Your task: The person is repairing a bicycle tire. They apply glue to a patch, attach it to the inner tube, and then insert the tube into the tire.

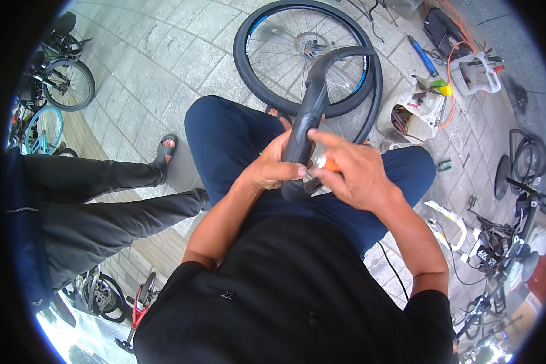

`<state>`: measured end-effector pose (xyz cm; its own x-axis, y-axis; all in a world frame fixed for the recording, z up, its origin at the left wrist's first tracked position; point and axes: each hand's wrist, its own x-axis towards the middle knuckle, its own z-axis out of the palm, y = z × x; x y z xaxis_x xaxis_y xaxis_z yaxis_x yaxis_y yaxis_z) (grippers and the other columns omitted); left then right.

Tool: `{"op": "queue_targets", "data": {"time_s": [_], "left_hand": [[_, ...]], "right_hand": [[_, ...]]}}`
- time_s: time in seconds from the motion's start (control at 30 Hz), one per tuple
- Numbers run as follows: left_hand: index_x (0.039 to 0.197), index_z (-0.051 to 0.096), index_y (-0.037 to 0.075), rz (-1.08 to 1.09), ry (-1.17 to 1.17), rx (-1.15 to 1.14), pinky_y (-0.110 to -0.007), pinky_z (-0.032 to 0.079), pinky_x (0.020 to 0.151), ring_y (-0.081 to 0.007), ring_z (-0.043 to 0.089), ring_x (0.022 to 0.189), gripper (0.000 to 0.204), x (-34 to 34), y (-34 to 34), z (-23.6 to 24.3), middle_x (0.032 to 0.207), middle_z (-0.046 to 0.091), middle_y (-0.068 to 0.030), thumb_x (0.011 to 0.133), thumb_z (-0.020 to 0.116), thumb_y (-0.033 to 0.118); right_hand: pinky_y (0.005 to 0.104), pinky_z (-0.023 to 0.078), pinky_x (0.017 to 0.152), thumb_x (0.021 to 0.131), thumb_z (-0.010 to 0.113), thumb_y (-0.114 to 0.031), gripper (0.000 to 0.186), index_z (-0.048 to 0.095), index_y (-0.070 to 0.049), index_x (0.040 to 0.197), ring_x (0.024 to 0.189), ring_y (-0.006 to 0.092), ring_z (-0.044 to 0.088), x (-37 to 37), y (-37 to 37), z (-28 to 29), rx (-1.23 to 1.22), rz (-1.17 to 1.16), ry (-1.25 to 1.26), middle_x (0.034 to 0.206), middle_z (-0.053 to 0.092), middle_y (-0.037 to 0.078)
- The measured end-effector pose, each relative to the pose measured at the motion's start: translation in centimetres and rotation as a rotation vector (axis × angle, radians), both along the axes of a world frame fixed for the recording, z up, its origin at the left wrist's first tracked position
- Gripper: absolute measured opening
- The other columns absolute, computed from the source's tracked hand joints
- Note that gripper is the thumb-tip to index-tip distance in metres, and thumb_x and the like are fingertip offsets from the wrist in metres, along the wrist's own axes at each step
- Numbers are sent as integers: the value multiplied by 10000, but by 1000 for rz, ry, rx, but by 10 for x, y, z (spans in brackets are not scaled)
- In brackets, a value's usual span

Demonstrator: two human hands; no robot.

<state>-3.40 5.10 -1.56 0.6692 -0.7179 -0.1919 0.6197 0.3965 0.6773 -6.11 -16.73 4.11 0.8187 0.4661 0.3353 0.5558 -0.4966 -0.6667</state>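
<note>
A black bicycle inner tube [314, 109] is raised above my lap and loops away over the wheel. My left hand [273, 164] is closed round its near part, thumb across the rubber. On the stretch above that thumb lies a darker, shinier patch of surface. My right hand [358, 173] touches the rubber there with its outstretched index finger. Between that hand's thumb and other fingers is a small orange-and-white object [329, 163]; blur and the fingers hide its exact kind. Beyond my knees, a bicycle wheel [244, 57] with a black tyre lies flat on the paving.
To the right stand cut-open white plastic containers [428, 118] with tools, a blue hand pump [423, 56], and an orange hose [451, 79]. Green-handled pliers [444, 165] lie by my right knee. A person in dark trousers [115, 176] stands close on my left, with parked bicycles [70, 85] behind.
</note>
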Motion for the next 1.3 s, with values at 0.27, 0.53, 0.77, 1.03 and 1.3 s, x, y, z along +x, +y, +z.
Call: {"op": "queue_targets", "data": {"time_s": [0.27,0.53,0.77,1.03,1.3], "left_hand": [[1610,388,-6,8,45,-8,-309,528,1046,-175,665,1194,953,-5,6,-8,1330,643,-81,764,822,57],[1527,456,1,-4,73,44,-298,527,967,-136,641,1104,860,-9,10,-13,1243,637,-55,748,817,41],[1600,400,7,6,87,68,-286,533,885,-143,644,1034,951,-8,10,-10,1210,631,-60,743,811,49],[1659,323,-21,36,33,82,-282,549,981,-153,686,1112,1110,-7,3,-1,1308,660,-90,708,857,185],[1693,283,11,81,56,93,-243,501,797,-97,600,838,1140,-8,-3,9,972,591,-3,682,801,114]], "right_hand": [[429,606,753,910,823,-228,246,669,-62,1007,905,331,769,5,-3,0,3,-21,7,1384,722,115],[431,613,784,932,811,-243,284,675,-37,1072,972,336,773,13,-4,4,-9,-21,-9,1390,718,115],[418,615,751,940,810,-243,246,672,-55,1017,979,329,779,11,-3,6,-31,1,24,1368,733,131],[434,611,761,906,840,-246,267,665,-65,994,943,335,775,8,-1,0,17,9,3,1362,741,117],[406,603,714,858,856,-198,285,657,-72,1019,925,319,779,1,-5,-8,30,46,-41,1420,714,125]]}}
